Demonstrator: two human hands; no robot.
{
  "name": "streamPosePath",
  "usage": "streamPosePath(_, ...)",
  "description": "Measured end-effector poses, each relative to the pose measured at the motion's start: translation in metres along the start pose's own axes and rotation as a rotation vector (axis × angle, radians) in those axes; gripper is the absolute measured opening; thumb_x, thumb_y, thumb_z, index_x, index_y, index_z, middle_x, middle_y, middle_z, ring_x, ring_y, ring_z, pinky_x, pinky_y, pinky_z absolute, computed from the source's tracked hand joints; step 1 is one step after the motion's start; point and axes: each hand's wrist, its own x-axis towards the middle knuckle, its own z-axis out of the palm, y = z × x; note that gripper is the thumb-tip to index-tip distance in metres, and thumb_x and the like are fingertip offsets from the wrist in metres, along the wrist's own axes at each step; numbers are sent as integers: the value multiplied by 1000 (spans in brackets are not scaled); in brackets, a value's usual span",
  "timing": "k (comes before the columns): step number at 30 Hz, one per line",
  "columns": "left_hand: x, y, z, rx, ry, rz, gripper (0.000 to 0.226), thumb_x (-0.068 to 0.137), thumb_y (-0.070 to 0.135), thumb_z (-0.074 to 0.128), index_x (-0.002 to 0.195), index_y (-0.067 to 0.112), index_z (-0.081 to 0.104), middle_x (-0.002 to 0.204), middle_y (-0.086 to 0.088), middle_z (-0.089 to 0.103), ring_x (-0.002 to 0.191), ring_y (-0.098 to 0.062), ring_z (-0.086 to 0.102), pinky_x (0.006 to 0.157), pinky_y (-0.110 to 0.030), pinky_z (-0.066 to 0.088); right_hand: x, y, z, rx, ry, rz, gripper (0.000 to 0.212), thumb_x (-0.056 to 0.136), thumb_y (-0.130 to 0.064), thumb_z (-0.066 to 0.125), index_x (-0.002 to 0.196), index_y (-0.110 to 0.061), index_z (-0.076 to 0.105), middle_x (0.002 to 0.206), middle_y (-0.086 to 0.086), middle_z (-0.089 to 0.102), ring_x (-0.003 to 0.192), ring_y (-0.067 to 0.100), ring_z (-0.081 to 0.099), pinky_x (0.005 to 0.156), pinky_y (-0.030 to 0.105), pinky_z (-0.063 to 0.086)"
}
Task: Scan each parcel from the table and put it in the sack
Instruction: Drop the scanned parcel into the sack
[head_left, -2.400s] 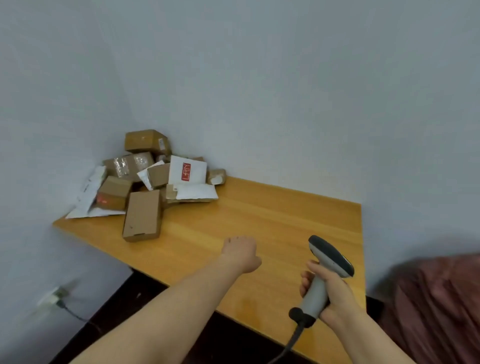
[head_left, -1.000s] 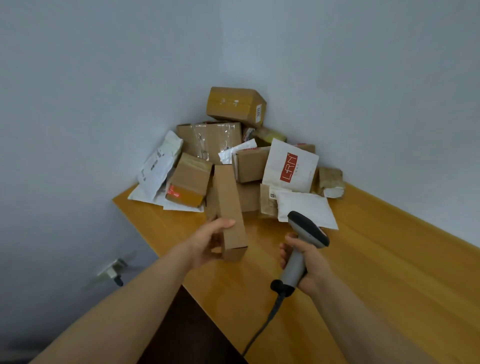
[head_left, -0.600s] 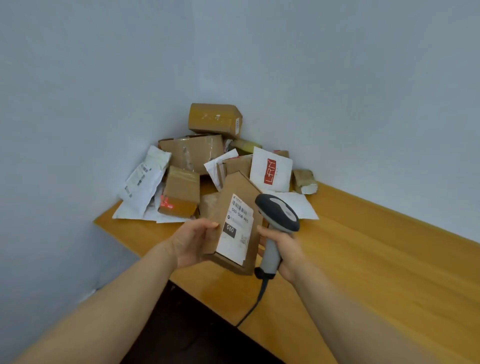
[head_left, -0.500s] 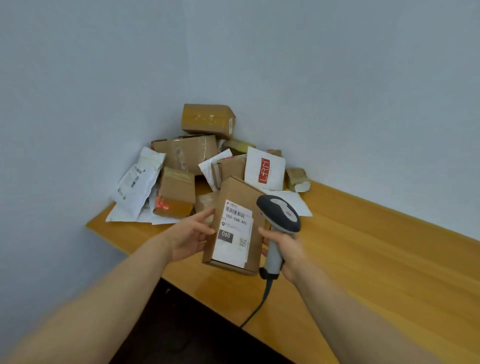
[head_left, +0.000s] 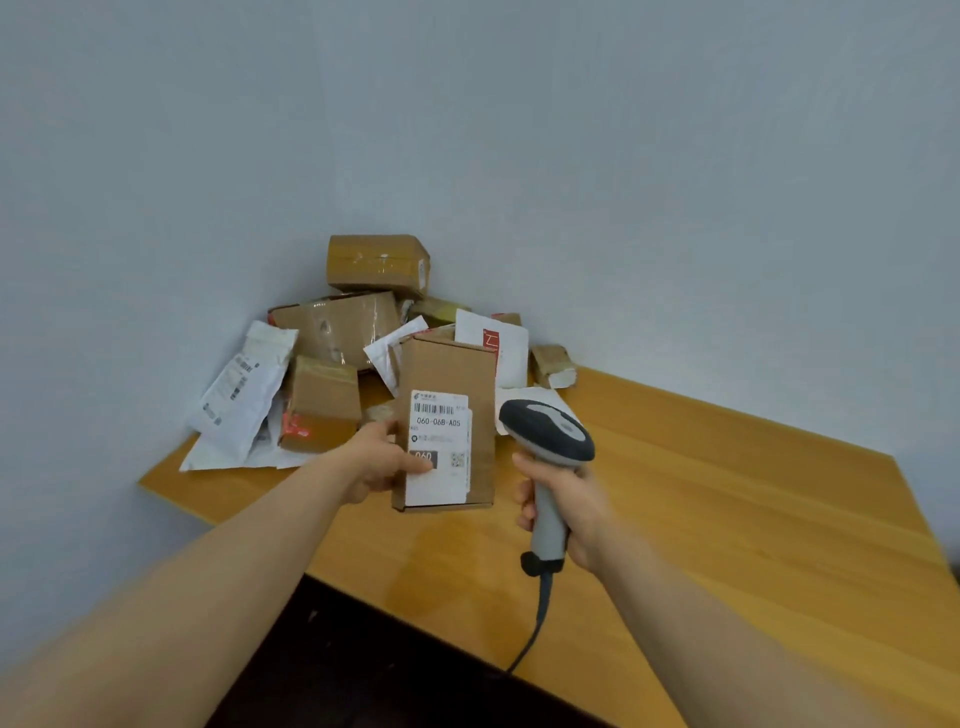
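Left arm reaches forward; left hand (head_left: 382, 460) grasps the brown parcel (head_left: 460, 371) by its left edge, thumb across the lower-left of the white label (head_left: 440, 449). The other fingers are hidden behind the box. Parcel is upright above the table (head_left: 727, 519), near the parcel pile (head_left: 337, 332) at far left and partly hiding it. Right hand (head_left: 574, 501) is clenched round the scanner (head_left: 545, 434) handle, its head just right of the parcel. Label small print is illegible.
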Motion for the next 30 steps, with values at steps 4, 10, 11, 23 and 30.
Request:
streamPosePath(4, -1, 8, 28, 12, 43, 54, 79, 74, -11, 72, 141, 10, 36, 119, -14, 62, 111, -34, 60, 89, -51, 53, -21, -6, -19, -43, -76, 0, 14, 80, -8, 73, 74, -9, 60, 51, 7, 50, 39, 17, 41, 43, 25, 40)
streamPosePath(10, 3, 12, 63, 62, 109, 94, 78, 74, -8, 73, 140, 9, 36, 128, -16, 58, 118, -35, 56, 97, -54, 48, -38, -11, -38, -96, -90, 20, 18, 79, 0, 69, 72, -6, 54, 50, 6, 48, 39, 16, 39, 44, 25, 40)
streamPosePath(11, 3, 13, 66, 70, 110, 95, 76, 73, -8, 74, 139, 8, 38, 128, -16, 59, 117, -35, 56, 97, -53, 48, -39, -12, -41, -93, -86, 21, 19, 79, 0, 69, 71, -6, 53, 50, 6, 47, 39, 16, 39, 44, 25, 40)
streamPosePath(23, 17, 23, 92, 107, 106, 76, 75, 72, -10, 74, 137, 7, 39, 126, -16, 60, 115, -35, 57, 94, -50, 50, -42, -23, -68, -62, -40, 35, 23, 80, 1, 68, 68, -8, 51, 50, 6, 46, 39, 16, 37, 45, 24, 40)
streamPosePath(30, 31, 27, 101, 112, 79, 62, 76, 72, -10, 75, 137, 7, 40, 125, -15, 60, 115, -35, 57, 95, -51, 49, -35, -25, -75, -31, -9, 43, 24, 79, 1, 68, 65, -8, 52, 49, 6, 47, 39, 16, 38, 44, 24, 41)
